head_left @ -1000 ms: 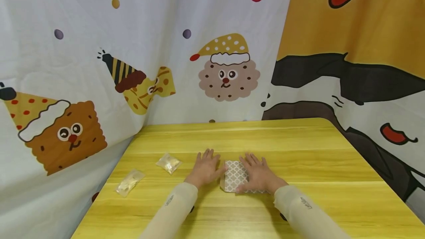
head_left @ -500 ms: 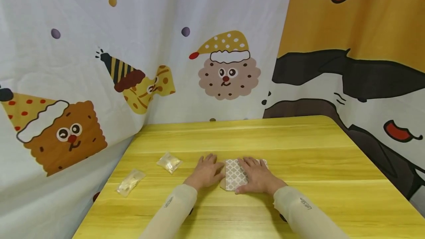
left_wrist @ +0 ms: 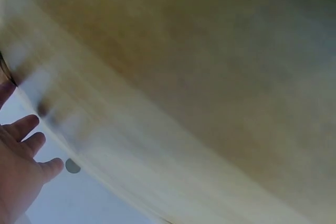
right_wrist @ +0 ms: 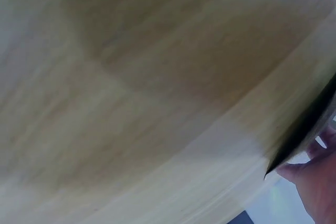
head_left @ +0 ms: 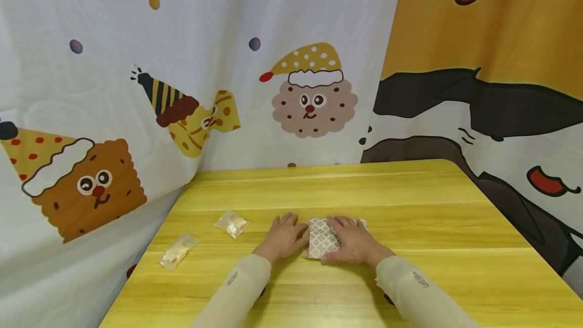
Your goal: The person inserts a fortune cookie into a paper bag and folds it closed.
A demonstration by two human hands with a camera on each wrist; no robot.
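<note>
A flat paper piece (head_left: 322, 239) with a grey-and-white lattice pattern lies on the wooden table in the head view; a plain brown part shows at its left end. My right hand (head_left: 357, 243) rests across its right part, hiding much of it, with the thumb by the near edge and the fingers toward the far edge. Beside the left end is my left hand (head_left: 283, 237), fingers loosely extended on the table and thumb at the brown part. The left wrist view shows the left hand (left_wrist: 21, 166) with fingers apart. Only part of the right hand (right_wrist: 317, 182) appears in the right wrist view, against the paper's dark underside.
Two small clear plastic bags with pale pieces inside lie to the left: one bag (head_left: 232, 224) near the left hand, another bag (head_left: 178, 251) closer to the left edge of the wooden table (head_left: 291, 297). A printed cloth (head_left: 218, 24) hangs behind and at both sides.
My left hand has drawn back slightly toward me, its thumb moving off the patterned face to the left end. The right hand's fingers have slid slightly nearer, uncovering the paper's far right corner.
</note>
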